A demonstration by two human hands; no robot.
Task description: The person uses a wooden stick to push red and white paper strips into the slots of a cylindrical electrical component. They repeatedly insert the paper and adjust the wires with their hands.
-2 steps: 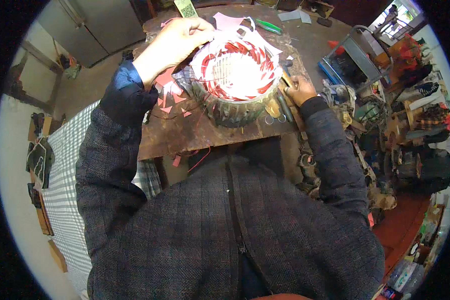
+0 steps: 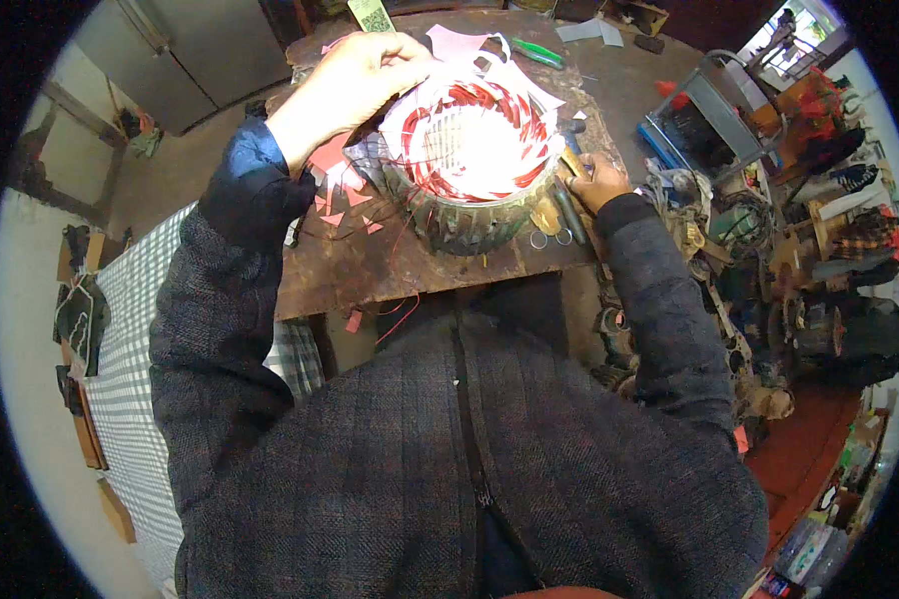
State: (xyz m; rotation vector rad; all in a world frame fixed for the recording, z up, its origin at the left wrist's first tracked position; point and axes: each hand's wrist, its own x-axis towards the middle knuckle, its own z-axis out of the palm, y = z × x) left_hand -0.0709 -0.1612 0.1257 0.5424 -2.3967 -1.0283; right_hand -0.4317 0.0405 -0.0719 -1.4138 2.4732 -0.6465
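A round motor stator (image 2: 469,232) with a ribbed grey-green casing stands on the worn wooden table (image 2: 340,270). Red winding coils (image 2: 432,178) ring its bore, where bright light washes out the detail. My left hand (image 2: 365,78) is at the far left rim, thumb and fingers pinched together; what they hold, if anything, cannot be made out. Beside the stator's right side, my right hand (image 2: 599,182) is closed around a tan wooden stick (image 2: 571,160), tilted toward the rim. A dark rod (image 2: 569,212) and scissors (image 2: 551,239) lie close to that hand.
Pink paper sheet (image 2: 457,44) and cut pink scraps (image 2: 334,219) lie about the stator. A green-handled tool (image 2: 537,53) is at the table's far side. A metal-framed chair (image 2: 719,110) stands right, near piled parts and cloth. A checkered cloth (image 2: 145,309) covers something at left.
The tan stick in my right hand has shifted slightly, its upper end now a little higher and nearer the stator's rim. My left hand has barely moved.
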